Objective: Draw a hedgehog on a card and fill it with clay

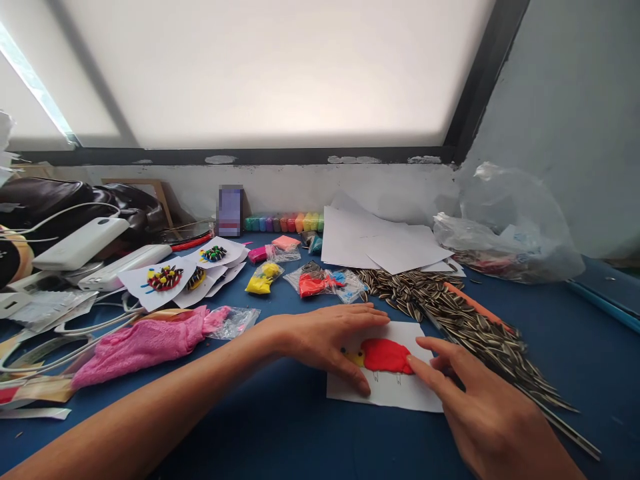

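A white paper card lies on the blue table in front of me. Pressed flat on it is a rounded patch of red modelling clay, with a small yellow clay piece at its left end and drawn legs below. My left hand rests on the card's left side, fingers spread, partly covering the yellow piece. My right hand is at the right, its index fingertip touching the red clay's right edge; its fingers are apart and hold nothing. Sunflower seeds are heaped just beyond it.
Clay packets, yellow and red, lie beyond the card. Finished seed-and-clay pictures, a pink cloth and a white power bank are on the left. White paper sheets and a plastic bag stand at the back.
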`<action>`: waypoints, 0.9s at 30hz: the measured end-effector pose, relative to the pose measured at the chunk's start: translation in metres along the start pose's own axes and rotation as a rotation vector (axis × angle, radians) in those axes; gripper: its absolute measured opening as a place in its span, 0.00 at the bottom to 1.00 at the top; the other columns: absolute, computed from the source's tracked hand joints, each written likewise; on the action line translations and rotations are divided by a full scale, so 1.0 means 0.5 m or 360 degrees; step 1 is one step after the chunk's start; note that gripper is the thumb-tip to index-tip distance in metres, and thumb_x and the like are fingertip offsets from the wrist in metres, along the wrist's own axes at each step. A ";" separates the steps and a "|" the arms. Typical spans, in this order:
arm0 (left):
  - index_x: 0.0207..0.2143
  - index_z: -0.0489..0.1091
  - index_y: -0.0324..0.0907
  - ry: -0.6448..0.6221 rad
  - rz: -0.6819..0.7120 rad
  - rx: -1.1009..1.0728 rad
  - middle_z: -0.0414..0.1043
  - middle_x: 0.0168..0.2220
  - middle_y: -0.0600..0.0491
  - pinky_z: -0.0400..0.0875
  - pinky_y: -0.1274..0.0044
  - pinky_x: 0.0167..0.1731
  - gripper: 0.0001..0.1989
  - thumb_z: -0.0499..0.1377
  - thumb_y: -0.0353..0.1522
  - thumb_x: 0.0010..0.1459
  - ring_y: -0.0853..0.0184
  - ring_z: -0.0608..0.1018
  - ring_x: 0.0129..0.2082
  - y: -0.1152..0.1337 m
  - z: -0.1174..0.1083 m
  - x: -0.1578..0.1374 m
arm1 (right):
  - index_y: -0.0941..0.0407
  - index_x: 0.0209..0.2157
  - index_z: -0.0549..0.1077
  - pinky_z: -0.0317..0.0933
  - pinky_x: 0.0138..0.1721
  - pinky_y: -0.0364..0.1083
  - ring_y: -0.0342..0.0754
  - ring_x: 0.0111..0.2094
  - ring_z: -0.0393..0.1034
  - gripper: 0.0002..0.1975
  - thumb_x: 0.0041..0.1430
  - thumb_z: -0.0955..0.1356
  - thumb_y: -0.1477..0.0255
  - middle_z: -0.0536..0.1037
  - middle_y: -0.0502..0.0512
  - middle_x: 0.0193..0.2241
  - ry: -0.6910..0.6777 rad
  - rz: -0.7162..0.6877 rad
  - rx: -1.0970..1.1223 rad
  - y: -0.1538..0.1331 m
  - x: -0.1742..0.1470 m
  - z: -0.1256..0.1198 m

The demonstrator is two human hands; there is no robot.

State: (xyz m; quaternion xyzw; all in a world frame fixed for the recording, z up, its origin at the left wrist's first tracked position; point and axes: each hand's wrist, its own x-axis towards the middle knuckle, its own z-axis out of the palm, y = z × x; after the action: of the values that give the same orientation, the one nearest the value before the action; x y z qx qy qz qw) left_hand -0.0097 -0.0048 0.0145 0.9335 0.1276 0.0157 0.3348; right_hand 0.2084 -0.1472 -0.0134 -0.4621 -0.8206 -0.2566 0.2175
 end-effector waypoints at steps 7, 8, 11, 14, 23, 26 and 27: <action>0.65 0.51 0.46 0.0001 -0.0025 -0.0035 0.49 0.66 0.46 0.48 0.63 0.63 0.46 0.65 0.47 0.49 0.53 0.49 0.67 0.002 0.000 0.001 | 0.58 0.43 0.78 0.73 0.35 0.50 0.53 0.40 0.77 0.24 0.54 0.57 0.87 0.79 0.65 0.42 -0.0032 -0.0085 -0.0069 0.002 -0.002 0.002; 0.65 0.51 0.46 -0.0002 -0.0032 -0.0037 0.50 0.66 0.47 0.48 0.63 0.64 0.46 0.65 0.47 0.49 0.53 0.49 0.67 0.002 0.000 0.001 | 0.58 0.43 0.77 0.73 0.35 0.50 0.54 0.40 0.76 0.24 0.54 0.57 0.87 0.79 0.65 0.43 -0.0038 -0.0088 -0.0069 0.003 -0.004 0.003; 0.65 0.51 0.45 -0.0015 -0.0035 -0.0035 0.50 0.66 0.47 0.47 0.64 0.64 0.45 0.65 0.48 0.49 0.54 0.48 0.67 0.001 0.001 0.002 | 0.59 0.45 0.75 0.73 0.38 0.50 0.53 0.43 0.75 0.21 0.56 0.58 0.86 0.77 0.65 0.45 -0.0028 -0.0077 -0.0030 0.006 -0.011 0.008; 0.65 0.51 0.45 -0.0014 -0.0009 -0.0019 0.49 0.67 0.48 0.47 0.65 0.64 0.45 0.64 0.48 0.50 0.55 0.48 0.67 0.000 0.001 0.001 | 0.61 0.48 0.72 0.72 0.41 0.51 0.54 0.45 0.74 0.21 0.57 0.58 0.85 0.75 0.68 0.48 -0.0006 -0.0011 -0.0002 0.005 -0.014 0.012; 0.66 0.48 0.43 -0.0010 0.0012 -0.0064 0.45 0.68 0.48 0.44 0.66 0.65 0.46 0.65 0.46 0.50 0.58 0.47 0.68 0.001 0.001 0.002 | 0.59 0.48 0.75 0.74 0.35 0.53 0.56 0.44 0.74 0.25 0.55 0.57 0.87 0.73 0.70 0.48 -0.0071 -0.0092 -0.0018 0.005 0.000 0.008; 0.66 0.47 0.44 -0.0011 -0.0039 -0.0089 0.45 0.68 0.48 0.44 0.64 0.65 0.48 0.66 0.46 0.49 0.57 0.46 0.68 0.002 0.002 0.002 | 0.58 0.47 0.76 0.74 0.36 0.53 0.56 0.45 0.74 0.24 0.56 0.57 0.86 0.74 0.70 0.48 -0.0088 -0.0086 -0.0008 0.008 0.000 0.008; 0.66 0.47 0.44 -0.0021 -0.0065 -0.0087 0.46 0.68 0.47 0.45 0.63 0.65 0.48 0.66 0.46 0.49 0.57 0.45 0.68 0.002 0.002 0.002 | 0.58 0.47 0.76 0.74 0.36 0.53 0.56 0.45 0.74 0.24 0.56 0.57 0.86 0.74 0.70 0.48 -0.0092 -0.0077 0.0002 0.008 -0.001 0.008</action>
State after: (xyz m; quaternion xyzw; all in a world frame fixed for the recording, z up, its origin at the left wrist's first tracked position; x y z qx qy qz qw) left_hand -0.0084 -0.0060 0.0143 0.9213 0.1439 0.0060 0.3612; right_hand 0.2119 -0.1431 -0.0162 -0.4491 -0.8376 -0.2478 0.1878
